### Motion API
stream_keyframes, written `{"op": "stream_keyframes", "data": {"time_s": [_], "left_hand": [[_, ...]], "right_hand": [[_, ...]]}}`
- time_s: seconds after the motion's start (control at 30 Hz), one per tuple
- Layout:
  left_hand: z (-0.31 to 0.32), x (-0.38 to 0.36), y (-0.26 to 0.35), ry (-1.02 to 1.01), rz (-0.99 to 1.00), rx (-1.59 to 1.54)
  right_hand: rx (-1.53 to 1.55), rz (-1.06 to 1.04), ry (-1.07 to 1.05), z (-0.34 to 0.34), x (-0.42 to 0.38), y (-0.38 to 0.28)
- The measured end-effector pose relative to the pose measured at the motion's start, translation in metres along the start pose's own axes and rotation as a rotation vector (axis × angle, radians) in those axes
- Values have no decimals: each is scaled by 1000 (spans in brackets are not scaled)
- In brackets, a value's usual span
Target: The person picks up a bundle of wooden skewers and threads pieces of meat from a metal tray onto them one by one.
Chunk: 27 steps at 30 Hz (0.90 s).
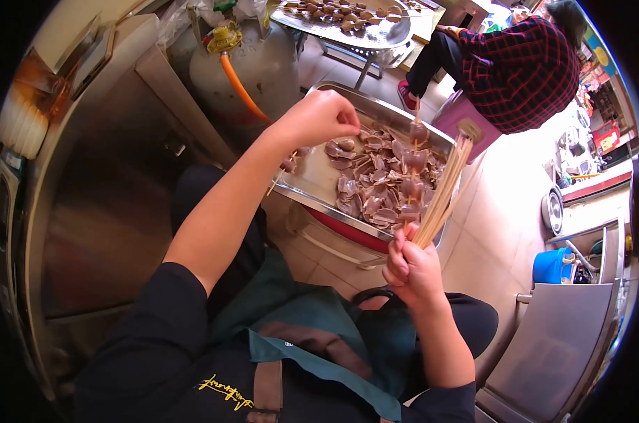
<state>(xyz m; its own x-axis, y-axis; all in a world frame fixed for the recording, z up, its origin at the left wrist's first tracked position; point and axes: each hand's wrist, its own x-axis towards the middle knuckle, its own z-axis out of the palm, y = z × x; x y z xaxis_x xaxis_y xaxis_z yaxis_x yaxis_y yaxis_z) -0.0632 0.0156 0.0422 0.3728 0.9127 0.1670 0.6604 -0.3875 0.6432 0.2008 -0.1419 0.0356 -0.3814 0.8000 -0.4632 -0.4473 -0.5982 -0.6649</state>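
Observation:
My left hand [324, 116] is held above the far left part of a metal tray [309, 187], its fingers curled together; whether anything is between them is hidden. Brown meat pieces [376, 176] lie heaped in the tray. Over the tray's right side, my right hand [412, 264] grips a bundle of wooden sticks [443, 194] along with a skewer [413, 166] threaded with several brown pieces. Both point away from me. More threaded pieces [291, 161] rest at the tray's left edge, partly behind my left forearm.
An oval platter [397, 35] of skewers stands beyond the tray. A gas cylinder [242, 77] with an orange hose is at the back left, beside a metal cabinet [115, 204]. A person in a checked shirt [524, 70] sits at the back right. A blue bucket [550, 266] is at right.

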Motion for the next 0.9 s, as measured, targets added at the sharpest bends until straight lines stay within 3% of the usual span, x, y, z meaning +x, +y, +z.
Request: {"op": "stream_keyframes", "data": {"time_s": [0.13, 0.3, 0.4, 0.47, 0.53, 0.63, 0.73, 0.77, 0.9], "left_hand": [[-2, -9, 16, -243, -240, 301], [17, -4, -3, -291, -174, 404], [31, 0, -3, -263, -101, 198], [35, -2, -2, 48, 35, 241], [27, -2, -2, 113, 122, 281], [7, -7, 15, -250, -57, 218], [19, -15, 17, -298, -23, 448], [20, -14, 19, -364, -72, 445], [14, -10, 23, -322, -113, 359]], "right_hand": [[10, -27, 19, -5, -1, -8], [4, -23, 9, -4, -2, -9], [4, -18, 7, -4, -1, -8], [-4, -38, 39, -4, -2, -9], [-1, -34, 34, -5, -3, -10], [6, -31, 20, -7, -3, -11], [4, -30, 17, -8, -2, -10], [-1, -30, 19, -8, -2, -10], [-6, -16, 33, -6, -1, -6]]}}
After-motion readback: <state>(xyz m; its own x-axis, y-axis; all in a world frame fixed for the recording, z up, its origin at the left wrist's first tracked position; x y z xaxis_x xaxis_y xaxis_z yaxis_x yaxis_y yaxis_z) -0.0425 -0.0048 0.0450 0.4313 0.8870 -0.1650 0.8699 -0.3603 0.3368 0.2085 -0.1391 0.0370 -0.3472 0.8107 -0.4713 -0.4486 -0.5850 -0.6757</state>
